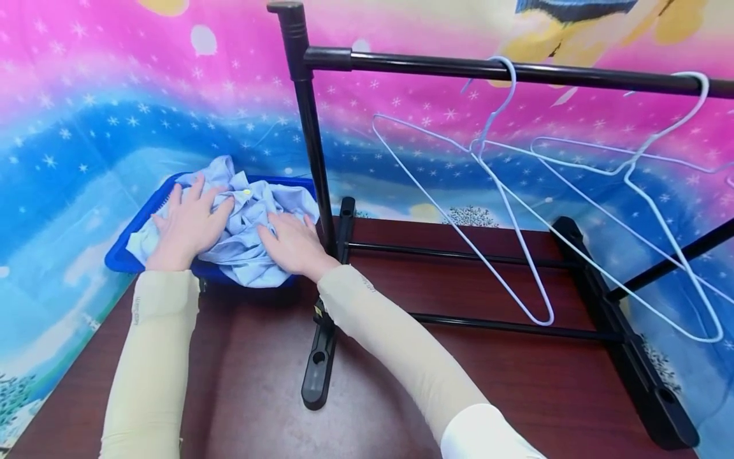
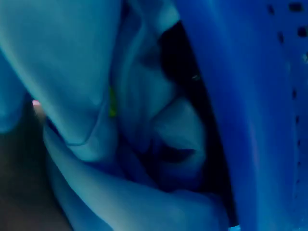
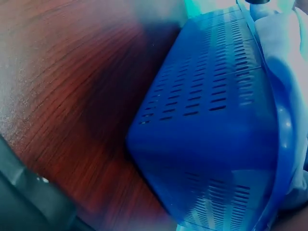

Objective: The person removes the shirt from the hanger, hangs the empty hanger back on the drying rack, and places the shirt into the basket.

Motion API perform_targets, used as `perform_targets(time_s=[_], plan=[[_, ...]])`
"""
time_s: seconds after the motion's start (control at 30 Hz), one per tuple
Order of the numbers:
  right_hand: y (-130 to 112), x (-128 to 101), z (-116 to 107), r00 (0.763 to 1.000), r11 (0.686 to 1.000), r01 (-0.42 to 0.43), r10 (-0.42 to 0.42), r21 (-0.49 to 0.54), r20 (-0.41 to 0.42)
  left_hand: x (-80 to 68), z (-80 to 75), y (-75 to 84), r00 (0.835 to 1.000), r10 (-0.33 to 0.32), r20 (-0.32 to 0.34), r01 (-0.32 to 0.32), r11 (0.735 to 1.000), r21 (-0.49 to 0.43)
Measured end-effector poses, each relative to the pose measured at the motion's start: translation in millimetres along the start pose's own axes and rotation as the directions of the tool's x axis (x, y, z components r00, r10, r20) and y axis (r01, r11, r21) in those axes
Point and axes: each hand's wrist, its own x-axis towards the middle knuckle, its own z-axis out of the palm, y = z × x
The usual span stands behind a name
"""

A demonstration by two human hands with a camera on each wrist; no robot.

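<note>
A crumpled light blue shirt (image 1: 260, 207) with a small yellow spot on it fills a blue plastic basket (image 1: 129, 245) at the left. My left hand (image 1: 192, 220) lies on the shirt's left part, fingers spread and pointing away. On its right part rests my right hand (image 1: 292, 245), fingers extended, close to the rack's post. In the left wrist view, folds of the shirt (image 2: 67, 62) hang beside the basket wall (image 2: 236, 110). The right wrist view has the basket's slotted outer side (image 3: 202, 130), with the shirt (image 3: 281, 43) at its rim.
A black clothes rack (image 1: 312, 140) stands on the dark red wooden table (image 1: 258, 376), right of the basket. Pale wire hangers, including a near one (image 1: 533, 274), hang from its bar (image 1: 424, 64). Behind is a colourful printed cloth backdrop (image 1: 69, 127).
</note>
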Motion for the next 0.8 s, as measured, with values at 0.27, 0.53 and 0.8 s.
perform_targets(time_s=[0.27, 0.53, 0.8], plan=[[-2.8, 8.2, 11.1, 0.997, 0.978, 0.016, -0.001, -0.209, 0.072, 0.2, 14.9, -25.3, 0.992, -0.005, 0.125, -0.004, 0.997, 0.072], [-5.0, 17.5, 18.8, 0.993, 0.951, 0.013, 0.025, -0.310, 0.117, -5.8, 26.2, -44.4, 0.979, -0.018, 0.205, 0.014, 1.000, 0.025], [-9.7, 27.1, 20.1, 0.977, 0.908, 0.012, 0.079, -0.418, 0.200, -0.9, 27.6, -54.6, 0.969, -0.042, 0.243, 0.041, 0.999, 0.009]])
